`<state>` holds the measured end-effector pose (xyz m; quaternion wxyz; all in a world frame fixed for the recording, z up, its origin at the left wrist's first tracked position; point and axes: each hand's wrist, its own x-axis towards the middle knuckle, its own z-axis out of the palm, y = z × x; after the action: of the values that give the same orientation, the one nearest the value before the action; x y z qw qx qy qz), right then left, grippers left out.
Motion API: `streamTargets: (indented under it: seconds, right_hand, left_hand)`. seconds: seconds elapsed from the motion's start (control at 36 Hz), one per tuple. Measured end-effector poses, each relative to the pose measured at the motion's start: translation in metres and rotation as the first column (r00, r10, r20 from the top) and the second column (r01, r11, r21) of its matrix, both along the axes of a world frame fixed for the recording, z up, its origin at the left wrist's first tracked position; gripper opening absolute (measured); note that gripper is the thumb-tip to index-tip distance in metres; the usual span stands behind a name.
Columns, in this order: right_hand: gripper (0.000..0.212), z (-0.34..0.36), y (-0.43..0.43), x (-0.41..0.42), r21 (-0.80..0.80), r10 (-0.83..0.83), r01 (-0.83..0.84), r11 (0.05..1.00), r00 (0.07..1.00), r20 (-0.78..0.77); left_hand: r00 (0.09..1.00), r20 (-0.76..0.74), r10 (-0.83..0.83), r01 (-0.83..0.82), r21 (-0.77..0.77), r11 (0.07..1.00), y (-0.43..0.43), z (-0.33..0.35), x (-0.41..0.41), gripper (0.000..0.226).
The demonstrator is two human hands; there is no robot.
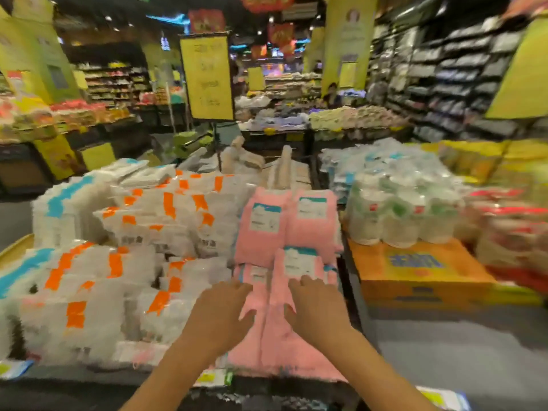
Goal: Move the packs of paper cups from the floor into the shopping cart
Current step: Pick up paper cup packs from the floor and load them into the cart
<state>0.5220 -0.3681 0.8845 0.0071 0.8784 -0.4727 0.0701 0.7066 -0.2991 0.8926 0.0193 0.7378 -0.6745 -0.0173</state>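
Though the view is blurred, the left hand (221, 310) and right hand (317, 304) lie flat, each grip wide, on soft pink packs (275, 336) at 6 o'clock. Clear-wrapped round stacks, seemingly the paper cup packs (397, 209), top an orange carton (415, 271) at 2 o'clock; grey floor (459, 351) opens at 4 o'clock.

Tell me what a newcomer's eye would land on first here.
The soft pink plastic-wrapped packs with white-and-teal labels stand out at centre, with the left hand and right hand laid open on the nearest ones. To their left lies a heap of white plastic packs with orange stripes; a tall yellow sign board stands behind.
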Motion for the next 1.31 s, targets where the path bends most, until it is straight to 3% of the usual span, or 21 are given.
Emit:
streamTargets:
  seconds: [0.08, 0.14, 0.22, 0.31, 0.5, 0.69, 0.81, 0.92, 1.31]
  right_hand:
    - [0.037, -0.002, 0.022, -0.06, 0.085, -0.195, 0.196, 0.977, 0.981, -0.02]
    - [0.033, -0.008, 0.041, -0.104, 0.044, -0.315, 0.314, 0.949, 0.949, 0.016]
    - [0.038, -0.013, 0.085, -0.167, 0.112, -0.496, 0.494, 0.862, 0.868, -0.017]
    - [0.043, -0.02, 0.131, -0.23, 0.145, -0.631, 0.629, 0.764, 0.775, -0.038]
    - [0.034, -0.036, 0.258, -0.348, 0.131, -0.873, 0.865, 0.484, 0.488, 0.008]
    - [0.034, -0.053, 0.378, -0.454, 0.147, -0.964, 0.953, 0.266, 0.263, 0.041]
    - [0.035, -0.064, 0.438, -0.513, 0.17, -0.987, 0.972, 0.161, 0.156, 0.041]
    - [0.036, -0.077, 0.494, -0.566, 0.205, -0.998, 0.978, 0.046, 0.037, 0.044]
    - [0.036, -0.144, 0.595, -0.711, 0.314, -0.952, 0.901, -0.3, -0.302, -0.044]
  left_hand:
    - [0.978, -0.045, -0.205, 0.203, -0.044, 0.978, -0.015, -0.008, -0.047, 0.046]
    - [0.939, -0.059, -0.338, 0.333, -0.088, 0.939, -0.02, -0.015, -0.086, 0.048]
    - [0.866, -0.135, -0.482, 0.482, -0.035, 0.876, -0.011, -0.013, -0.16, 0.05]
    - [0.764, -0.124, -0.633, 0.639, 0.005, 0.769, 0.004, -0.014, -0.234, 0.054]
    - [0.494, -0.098, -0.864, 0.869, 0.074, 0.489, 0.074, -0.026, -0.39, 0.057]
    - [0.248, -0.077, -0.966, 0.966, 0.088, 0.241, 0.164, -0.041, -0.536, 0.039]
    - [0.155, -0.095, -0.983, 0.983, 0.112, 0.144, 0.217, -0.054, -0.615, 0.053]
    - [0.056, -0.098, -0.994, 0.992, 0.117, 0.044, 0.266, -0.067, -0.682, 0.053]
    - [-0.076, -0.186, -0.98, 0.959, 0.256, -0.123, 0.331, -0.131, -0.862, 0.049]
